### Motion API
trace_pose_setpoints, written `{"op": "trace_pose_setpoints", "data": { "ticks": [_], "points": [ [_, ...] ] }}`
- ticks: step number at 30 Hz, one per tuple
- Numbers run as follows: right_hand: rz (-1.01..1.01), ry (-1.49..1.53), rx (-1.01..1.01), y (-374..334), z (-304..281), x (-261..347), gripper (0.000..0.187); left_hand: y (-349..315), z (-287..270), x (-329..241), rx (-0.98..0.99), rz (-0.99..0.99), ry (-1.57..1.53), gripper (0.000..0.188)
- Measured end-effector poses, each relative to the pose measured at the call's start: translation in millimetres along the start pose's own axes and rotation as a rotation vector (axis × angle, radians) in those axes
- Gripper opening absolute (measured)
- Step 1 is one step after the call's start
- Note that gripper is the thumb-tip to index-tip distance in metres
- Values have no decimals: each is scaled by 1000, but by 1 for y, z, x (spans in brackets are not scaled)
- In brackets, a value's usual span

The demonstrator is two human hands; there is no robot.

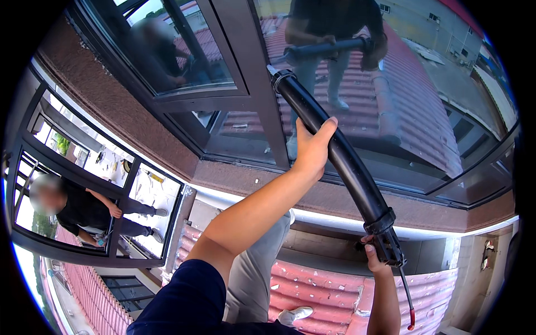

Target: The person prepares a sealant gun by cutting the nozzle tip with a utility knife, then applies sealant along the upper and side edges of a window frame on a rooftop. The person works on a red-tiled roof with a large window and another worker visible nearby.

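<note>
A long black caulking gun [352,162] slants across the view, its pale nozzle [272,70] up at the dark window frame [267,89]. My left hand [314,146] is wrapped round the barrel near its upper half, thumb on top. At the lower end my right hand [377,258] grips the handle and trigger part, its fingers partly hidden behind the tool. A thin rod with a red hooked tip [412,319] sticks out behind the handle. Whether the nozzle touches the frame I cannot tell.
Glass panes [357,111] before me reflect a person with the tool. Below the window runs a brown ledge [430,215]. I stand above red corrugated roofing [329,285], my shoe [296,314] on it. Left, another person [84,206] stands behind an opening with dark frames.
</note>
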State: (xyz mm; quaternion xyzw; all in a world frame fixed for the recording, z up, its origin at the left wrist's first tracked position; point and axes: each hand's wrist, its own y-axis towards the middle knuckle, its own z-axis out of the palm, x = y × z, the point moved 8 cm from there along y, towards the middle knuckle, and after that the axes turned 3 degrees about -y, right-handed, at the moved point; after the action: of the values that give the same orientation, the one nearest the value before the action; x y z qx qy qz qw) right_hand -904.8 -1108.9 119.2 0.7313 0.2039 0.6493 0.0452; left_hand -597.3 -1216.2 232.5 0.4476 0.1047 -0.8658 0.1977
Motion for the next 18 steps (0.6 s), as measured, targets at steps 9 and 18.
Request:
{"op": "trace_pose_setpoints", "data": {
  "ticks": [9, 18],
  "points": [
    [-92, -144, 75, -10, 9, -34, 40, 0, -44, 67, -44, -31, 53, 50],
    [-250, -256, 63, -34, 26, -89, 41, -14, -79, 120, -52, -175, 80, 52]
  ]
}}
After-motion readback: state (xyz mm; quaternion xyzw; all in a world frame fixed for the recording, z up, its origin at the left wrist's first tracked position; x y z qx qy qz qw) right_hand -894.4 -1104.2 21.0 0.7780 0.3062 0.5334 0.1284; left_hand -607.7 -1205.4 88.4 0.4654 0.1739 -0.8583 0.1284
